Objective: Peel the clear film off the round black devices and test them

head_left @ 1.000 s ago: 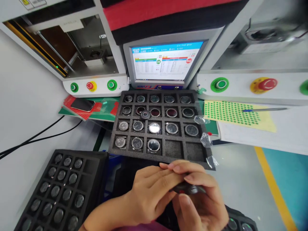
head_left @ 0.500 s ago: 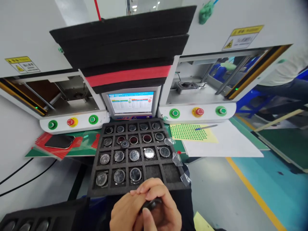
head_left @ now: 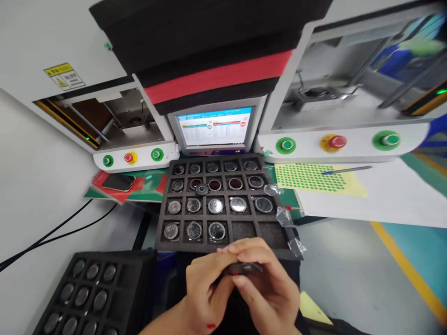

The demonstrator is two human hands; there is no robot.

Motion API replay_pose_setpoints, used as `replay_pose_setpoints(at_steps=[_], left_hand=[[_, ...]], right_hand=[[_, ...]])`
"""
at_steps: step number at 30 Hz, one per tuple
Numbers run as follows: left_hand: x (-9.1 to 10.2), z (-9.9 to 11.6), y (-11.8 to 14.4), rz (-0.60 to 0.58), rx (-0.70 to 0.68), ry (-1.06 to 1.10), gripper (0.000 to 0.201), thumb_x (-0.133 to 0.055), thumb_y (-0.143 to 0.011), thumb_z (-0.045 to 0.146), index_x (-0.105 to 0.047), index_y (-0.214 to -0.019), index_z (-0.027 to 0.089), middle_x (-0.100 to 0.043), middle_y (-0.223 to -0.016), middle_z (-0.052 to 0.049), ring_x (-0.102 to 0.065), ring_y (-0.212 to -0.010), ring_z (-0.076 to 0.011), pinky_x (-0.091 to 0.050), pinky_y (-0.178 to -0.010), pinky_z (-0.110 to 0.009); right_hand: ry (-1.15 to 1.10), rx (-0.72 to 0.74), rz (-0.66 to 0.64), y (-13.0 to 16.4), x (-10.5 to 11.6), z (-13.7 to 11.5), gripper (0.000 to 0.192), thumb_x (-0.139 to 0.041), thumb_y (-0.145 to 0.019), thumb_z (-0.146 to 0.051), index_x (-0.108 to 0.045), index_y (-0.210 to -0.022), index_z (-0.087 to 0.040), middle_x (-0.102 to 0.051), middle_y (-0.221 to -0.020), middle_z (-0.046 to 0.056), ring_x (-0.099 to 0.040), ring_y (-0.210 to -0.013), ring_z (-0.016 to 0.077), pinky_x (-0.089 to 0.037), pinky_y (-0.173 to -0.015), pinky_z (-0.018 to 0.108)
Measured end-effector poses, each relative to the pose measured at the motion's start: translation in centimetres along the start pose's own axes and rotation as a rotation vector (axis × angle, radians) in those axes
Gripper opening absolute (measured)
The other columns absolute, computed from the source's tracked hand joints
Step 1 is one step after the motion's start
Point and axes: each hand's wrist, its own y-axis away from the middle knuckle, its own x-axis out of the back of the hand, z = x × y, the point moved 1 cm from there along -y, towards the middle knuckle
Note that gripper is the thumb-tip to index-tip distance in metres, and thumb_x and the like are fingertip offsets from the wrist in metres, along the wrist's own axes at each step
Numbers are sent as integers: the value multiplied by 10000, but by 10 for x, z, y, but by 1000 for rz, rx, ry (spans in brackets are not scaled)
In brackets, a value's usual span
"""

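My left hand (head_left: 208,281) and my right hand (head_left: 270,281) are close together at the lower middle of the head view, just in front of a black foam tray (head_left: 242,231). Both are closed around a dark, round watch case (head_left: 244,268), seen nearly edge-on with a small red spot on its edge. Fingers cover much of it. Similar round watch cases (head_left: 217,231) lie in the tray's compartments, and two front-right compartments hold none. A small black disc (head_left: 201,189) rests across a divider of the tray.
A second foam tray (head_left: 120,304) with watch cases sits lower left. Behind are a lit screen (head_left: 214,128) and two machine bays with green and red buttons (head_left: 337,142). A phone (head_left: 118,182) lies left; a green-dot sheet (head_left: 310,178) and pen (head_left: 347,170) lie right.
The view has shifted, bringing more of the lower-left tray into sight. My hands have turned the watch case, so its edge now shows between my fingers.
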Motion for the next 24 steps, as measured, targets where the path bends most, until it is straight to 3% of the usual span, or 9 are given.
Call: replay_pose_setpoints(at_steps=[2, 9, 13, 16, 19, 21, 24], left_hand=[[0, 0, 3, -8, 53, 33, 199, -503, -965, 253, -647, -1100, 226, -764, -846, -27, -716, -686, -123, -571, -694, -177], [-3, -4, 13, -38, 64, 90, 280, -469, -968, 200, -621, -1203, 195, -755, -1030, -81, -732, -876, -154, -571, -804, -202], [0, -7, 13, -62, 154, 97, 251, -522, -929, 174, -659, -1138, 196, -762, -994, -71, -729, -879, -168, -579, -814, -226], [5, -28, 8, -80, 457, 101, 198, -550, -901, 215, -685, -1038, 165, -762, -929, -72, -731, -808, -193, -601, -751, -276], [12, -63, 0, -42, 769, 73, 156, -552, -871, 213, -663, -928, 120, -746, -816, -73, -734, -702, -199, -601, -659, -280], [17, -86, -4, -35, 822, 12, 97, -576, -840, 181, -645, -819, 116, -697, -671, -39, -726, -631, -194, -574, -587, -245], [21, -104, -7, -37, 826, -114, 77, -620, -823, 177, -645, -771, 126, -575, -528, 25, -686, -540, -175, -530, -528, -226]], right_hand=[[18, -31, -32, 0, 5, -2, 219, -556, -878, -111, -575, -1071, -214, -598, -975, 72, -615, -914, 175, -592, -772, 326], [-25, 14, 57, 3, -4, -1, 206, -519, -894, -118, -592, -1069, -200, -591, -939, 79, -591, -889, 171, -620, -759, 341], [-20, -63, 34, 5, 2, 11, 210, -579, -866, -103, -619, -1041, -213, -623, -928, 59, -636, -875, 152, -609, -741, 277], [36, -163, 68, 9, 11, 21, 297, -646, -835, -128, -618, -1116, -221, -640, -1074, 85, -658, -1003, 186, -600, -813, 303], [109, -228, 217, 16, 23, 28, 304, -653, -840, -175, -619, -1140, -208, -622, -1135, 95, -656, -1038, 209, -595, -857, 354], [142, -276, 278, 20, 30, 29, 230, -639, -851, -180, -646, -1080, -209, -647, -1051, 78, -681, -949, 186, -603, -822, 311], [191, -343, 238, 23, 35, 30, 156, -644, -847, -182, -669, -995, -226, -683, -939, 53, -701, -817, 154, -594, -761, 226]])
